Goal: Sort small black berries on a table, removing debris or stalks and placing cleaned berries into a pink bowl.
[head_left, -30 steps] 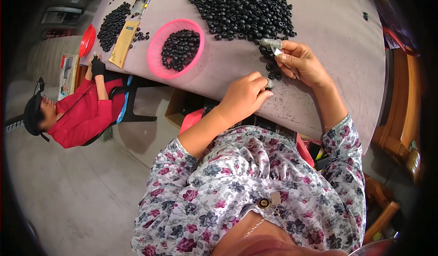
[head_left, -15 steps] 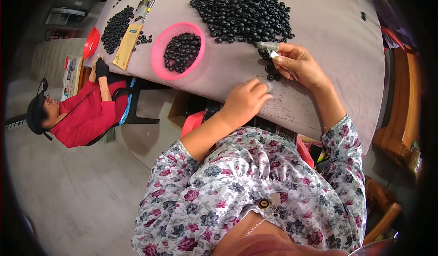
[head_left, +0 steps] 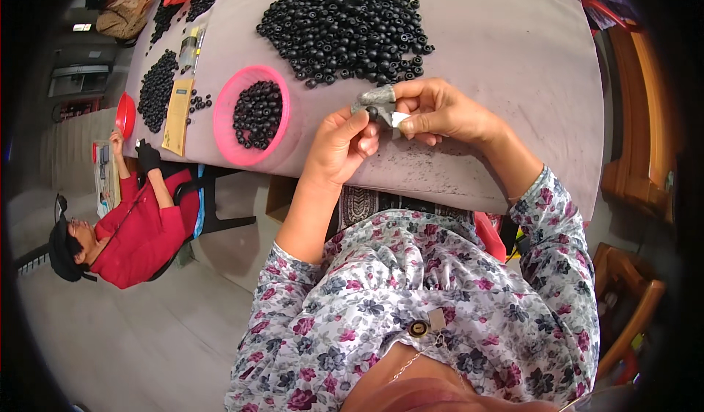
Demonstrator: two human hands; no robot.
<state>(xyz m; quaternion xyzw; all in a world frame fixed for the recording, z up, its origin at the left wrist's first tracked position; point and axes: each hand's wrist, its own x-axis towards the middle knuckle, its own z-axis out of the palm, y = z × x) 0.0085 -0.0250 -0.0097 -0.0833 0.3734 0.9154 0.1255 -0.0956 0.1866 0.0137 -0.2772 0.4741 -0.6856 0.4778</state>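
My left hand [head_left: 337, 144] is closed, pinching a black round bead [head_left: 372, 113] with a hole between thumb and forefinger. Against it comes my right hand [head_left: 447, 115], its thumb and fingers closed on a small white piece [head_left: 400, 119] whose exact kind I cannot make out. A grey wrap [head_left: 378, 95] covers the tip of my right forefinger. Both hands meet over the cloth near the table's front edge. Just beyond them spreads a large pile of black beads [head_left: 345, 34]. To the left stands a pink basket [head_left: 222, 122] partly filled with such beads.
A beige packet [head_left: 177, 118] lies left of the basket, near a smaller bead pile [head_left: 158, 93]. Dark specks dot the tablecloth [head_left: 433, 166]. A person in red [head_left: 150, 225] sits at the left, one hand on a red bowl [head_left: 125, 115]. Wooden furniture [head_left: 638, 133] stands at right.
My left hand has moved up and right to meet my right hand, and a bead now shows in it. The view has shifted. The person in red has raised a hand to the red bowl.
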